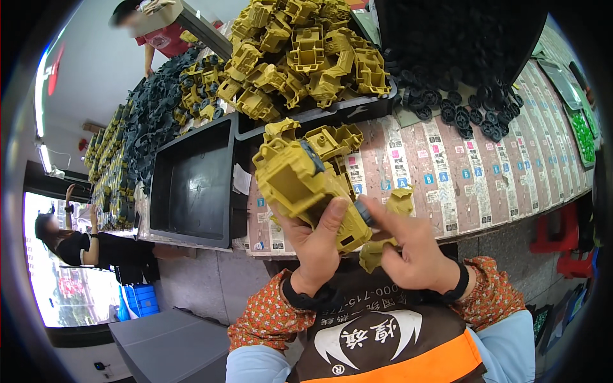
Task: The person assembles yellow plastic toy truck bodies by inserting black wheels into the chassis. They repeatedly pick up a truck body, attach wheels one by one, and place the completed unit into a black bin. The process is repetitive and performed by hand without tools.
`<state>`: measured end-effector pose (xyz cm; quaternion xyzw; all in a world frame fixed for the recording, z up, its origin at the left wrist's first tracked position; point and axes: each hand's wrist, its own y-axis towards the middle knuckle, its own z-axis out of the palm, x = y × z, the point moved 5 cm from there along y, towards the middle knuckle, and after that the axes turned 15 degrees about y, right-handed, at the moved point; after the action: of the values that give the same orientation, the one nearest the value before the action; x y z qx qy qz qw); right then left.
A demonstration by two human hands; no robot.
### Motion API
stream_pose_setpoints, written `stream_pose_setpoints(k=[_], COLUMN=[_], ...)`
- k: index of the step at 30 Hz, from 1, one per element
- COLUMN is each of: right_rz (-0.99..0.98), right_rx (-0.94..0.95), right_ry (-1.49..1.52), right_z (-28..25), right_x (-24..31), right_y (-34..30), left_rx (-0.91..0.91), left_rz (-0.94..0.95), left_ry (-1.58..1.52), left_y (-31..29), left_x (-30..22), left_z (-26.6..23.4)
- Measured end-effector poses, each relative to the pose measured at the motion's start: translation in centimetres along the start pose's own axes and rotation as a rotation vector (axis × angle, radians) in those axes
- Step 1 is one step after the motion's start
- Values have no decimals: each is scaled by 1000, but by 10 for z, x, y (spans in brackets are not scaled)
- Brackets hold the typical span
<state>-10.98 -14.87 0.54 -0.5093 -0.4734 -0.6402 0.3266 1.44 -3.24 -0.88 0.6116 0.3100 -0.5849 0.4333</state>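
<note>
My left hand (pixel 317 254) grips a mustard-yellow plastic toy vehicle body (pixel 290 182), tilted above the table's near edge, its thumb along the side. A dark wheel (pixel 363 213) sits at the body's right side, and another dark wheel (pixel 311 156) shows farther up. My right hand (pixel 418 252) is closed at the nearer wheel, the index finger against it; the fingers partly hide it. Just beyond the held piece lie more yellow bodies (pixel 332 142). Yellow gloss-like scraps (pixel 400 200) of plastic are by my right hand.
A black tray (pixel 191 182) stands at the left, beside a black crate (pixel 357 110) heaped with yellow bodies (pixel 306 48). Loose black wheels (pixel 476 112) spill from a dark container at the right. Two people are at the left, near rows of parts. Red stools (pixel 559 233) stand at right.
</note>
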Motion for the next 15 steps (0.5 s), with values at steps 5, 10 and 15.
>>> stream_pose_setpoints(k=[5,10,15], right_rz=[-7,162,113], right_rx=[49,73,-146], right_ry=[-54,-158,-4], right_z=[4,-2,-61], right_x=[7,2,23], right_y=[-4,5,40], left_rx=[-20,56,598], left_rz=[138,55,-241], left_ry=[68,69,175], left_y=[-10,3,16], left_x=[-5,-9,-16], left_z=[3,16,32])
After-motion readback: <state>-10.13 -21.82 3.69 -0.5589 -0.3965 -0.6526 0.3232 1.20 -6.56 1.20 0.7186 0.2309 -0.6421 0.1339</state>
